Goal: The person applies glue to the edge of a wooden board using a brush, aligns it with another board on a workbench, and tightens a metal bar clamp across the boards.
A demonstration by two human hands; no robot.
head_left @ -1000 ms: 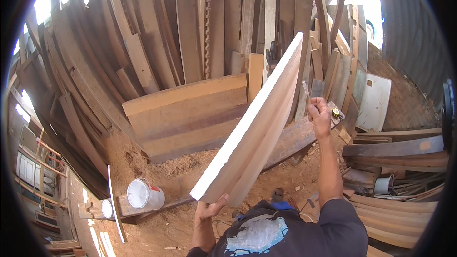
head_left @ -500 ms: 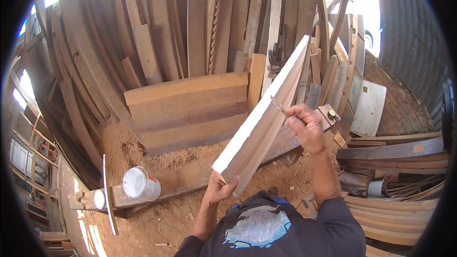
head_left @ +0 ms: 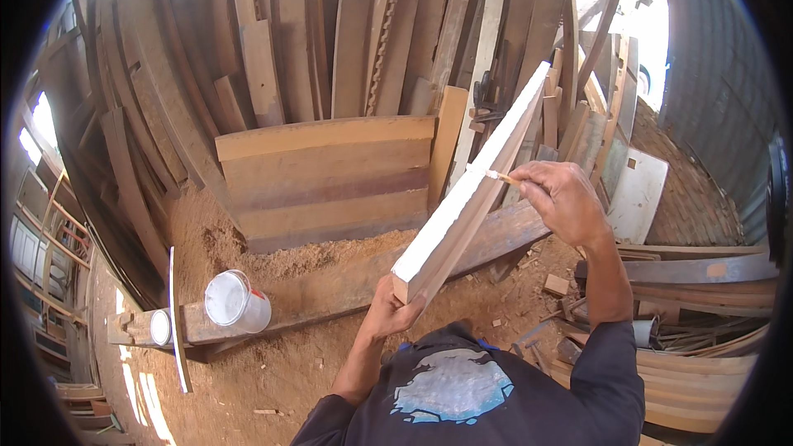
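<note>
A long wooden board (head_left: 477, 229) slants up and away in front of me, its upward edge covered by a white coating (head_left: 471, 187). My left hand (head_left: 391, 311) grips the board at its near lower end. Between the fingers and thumb of my right hand (head_left: 564, 198) is a thin wooden stick (head_left: 505, 177) with a white-coated tip. That tip touches the white edge about midway along the board. Whether it ends in bristles or a flat blade is too small to tell.
Under the board runs a low wooden beam (head_left: 306, 298), bearing a white bucket (head_left: 237, 302) and a small white-topped can (head_left: 161, 327). A thin curved strip (head_left: 177, 322) leans there. Planks (head_left: 358, 33) stand along the back; curved timber (head_left: 694, 384) is stacked at right. Sawdust covers the ground.
My right hand has moved right and slightly up, and the stick now lies more level, its tip across the white edge. The board's near end and my left hand have shifted right.
</note>
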